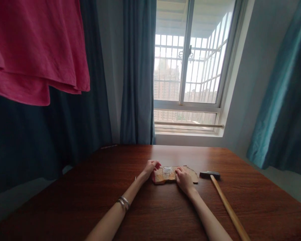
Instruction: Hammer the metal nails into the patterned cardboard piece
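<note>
A small wooden thumb piano with metal tines lies on the dark wooden table, partly over a flat light-brown piece. My left hand curls around its left end, fingers bent against the edge. My right hand grips its right side, fingers folded over the top near the tines. Both forearms reach forward across the table; the left wrist wears thin silver bracelets.
A hammer with a long wooden handle lies to the right of my right hand, head away from me. A window with blue curtains stands behind the table. Pink cloth hangs at upper left.
</note>
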Available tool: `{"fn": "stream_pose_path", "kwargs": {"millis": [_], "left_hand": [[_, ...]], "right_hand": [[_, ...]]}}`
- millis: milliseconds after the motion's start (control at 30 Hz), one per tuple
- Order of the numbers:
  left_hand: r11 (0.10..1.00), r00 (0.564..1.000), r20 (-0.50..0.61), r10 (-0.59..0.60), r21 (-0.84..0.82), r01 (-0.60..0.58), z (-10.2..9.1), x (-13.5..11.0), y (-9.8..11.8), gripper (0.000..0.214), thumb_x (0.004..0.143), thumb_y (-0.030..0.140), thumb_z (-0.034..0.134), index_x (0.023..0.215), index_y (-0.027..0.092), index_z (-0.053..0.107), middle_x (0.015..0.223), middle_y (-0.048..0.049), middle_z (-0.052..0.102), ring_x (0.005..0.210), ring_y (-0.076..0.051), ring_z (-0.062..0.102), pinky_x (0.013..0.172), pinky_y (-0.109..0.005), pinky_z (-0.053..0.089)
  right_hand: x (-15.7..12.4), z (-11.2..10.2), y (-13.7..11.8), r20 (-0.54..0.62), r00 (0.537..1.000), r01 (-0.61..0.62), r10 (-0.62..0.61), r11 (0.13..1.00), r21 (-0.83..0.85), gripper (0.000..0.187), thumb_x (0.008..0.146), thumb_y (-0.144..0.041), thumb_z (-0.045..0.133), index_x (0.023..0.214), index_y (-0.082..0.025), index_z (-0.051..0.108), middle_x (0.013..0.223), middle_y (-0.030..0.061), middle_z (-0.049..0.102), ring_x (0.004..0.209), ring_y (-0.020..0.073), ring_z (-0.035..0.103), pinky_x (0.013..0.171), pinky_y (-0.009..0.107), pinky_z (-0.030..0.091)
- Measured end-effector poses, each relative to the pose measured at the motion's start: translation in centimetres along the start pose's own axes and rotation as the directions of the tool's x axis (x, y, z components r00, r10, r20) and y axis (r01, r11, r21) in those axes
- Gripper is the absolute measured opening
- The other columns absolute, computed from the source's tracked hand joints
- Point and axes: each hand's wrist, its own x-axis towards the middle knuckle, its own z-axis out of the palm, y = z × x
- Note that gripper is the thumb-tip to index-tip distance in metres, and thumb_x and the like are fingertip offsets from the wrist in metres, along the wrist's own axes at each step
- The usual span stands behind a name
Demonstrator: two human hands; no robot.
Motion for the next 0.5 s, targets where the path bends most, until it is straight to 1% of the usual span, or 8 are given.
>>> {"fn": "stream_pose_path", "kwargs": {"millis": [100,200,267,333,367,433,500], "left_hand": [[0.99,0.999,0.021,-0.043,0.139,0.039,-3.3,-0.5,2.0,0.037,0.067,0.043,0.048,0.066,0.009,0.063,0.06,-0.0043,0.06,0.051,-0.011,0.052,0.049,-0.021,0.036],[0.93,0.996,-0.005,-0.085,0.357,0.081,-6.7,-1.4,3.6,0.038,0.068,0.043,0.046,0.063,0.01,0.063,0.057,-0.0039,0.059,0.048,-0.011,0.051,0.047,-0.021,0.035],[0.853,0.995,0.022,-0.096,0.517,0.071,-8.6,-2.2,4.2,0.034,0.067,0.041,0.049,0.06,0.01,0.064,0.054,-0.0035,0.059,0.049,-0.012,0.052,0.048,-0.021,0.036],[0.739,0.993,0.052,-0.104,0.672,0.042,-10.2,-3.1,4.4,0.028,0.064,0.035,0.054,0.056,0.011,0.064,0.052,-0.0034,0.059,0.051,-0.013,0.053,0.049,-0.021,0.036],[0.673,0.992,0.046,-0.117,0.738,0.045,-10.8,-3.6,4.4,0.024,0.062,0.032,0.056,0.054,0.011,0.064,0.051,-0.0034,0.059,0.052,-0.014,0.054,0.049,-0.021,0.036],[0.553,0.99,0.02,-0.138,0.831,0.061,-11.6,-4.5,4.2,0.015,0.055,0.026,0.061,0.053,0.012,0.063,0.05,-0.003,0.06,0.053,-0.014,0.055,0.049,-0.021,0.035],[0.477,0.983,0.027,-0.183,0.876,0.065,-11.9,-5.3,3.8,0.01,0.049,0.022,0.065,0.051,0.012,0.062,0.05,-0.0026,0.06,0.053,-0.015,0.055,0.047,-0.02,0.033]], "right_hand": [[-0.1,0.2,0.1,-0.018,1.0,0.004,-0.004,1.0,0.005,0.021,0.081,-0.015,0.044,0.089,-0.02,0.062,0.096,0.0073,0.062,0.097,0.0202,0.054,0.086,0.028,0.037],[-0.3,0.3,0.2,-0.033,0.999,0.007,-0.007,1.0,0.009,0.02,0.08,-0.014,0.045,0.086,-0.021,0.062,0.094,0.0068,0.062,0.096,0.0202,0.054,0.086,0.028,0.038],[-0.3,0.2,0.1,-0.043,0.999,0.009,-0.008,1.0,0.012,0.019,0.079,-0.013,0.045,0.084,-0.021,0.062,0.093,0.0065,0.062,0.095,0.0201,0.054,0.085,0.028,0.038],[-0.3,0.2,0.1,-0.052,0.999,0.011,-0.011,1.0,0.016,0.019,0.078,-0.013,0.045,0.084,-0.021,0.061,0.092,0.0064,0.062,0.094,0.0201,0.054,0.084,0.028,0.038],[-0.3,0.2,0.1,-0.056,0.998,0.013,-0.012,1.0,0.018,0.019,0.078,-0.013,0.045,0.084,-0.022,0.061,0.092,0.0064,0.062,0.094,0.0201,0.055,0.084,0.028,0.038],[-0.4,0.1,0.0,-0.064,0.998,0.018,-0.017,1.0,0.022,0.019,0.078,-0.013,0.046,0.084,-0.022,0.061,0.093,0.0064,0.063,0.094,0.0202,0.055,0.085,0.028,0.038],[-0.5,0.1,0.0,-0.07,0.997,0.021,-0.019,1.0,0.024,0.019,0.078,-0.013,0.046,0.085,-0.022,0.061,0.093,0.0066,0.063,0.094,0.0205,0.054,0.085,0.028,0.038]]}}
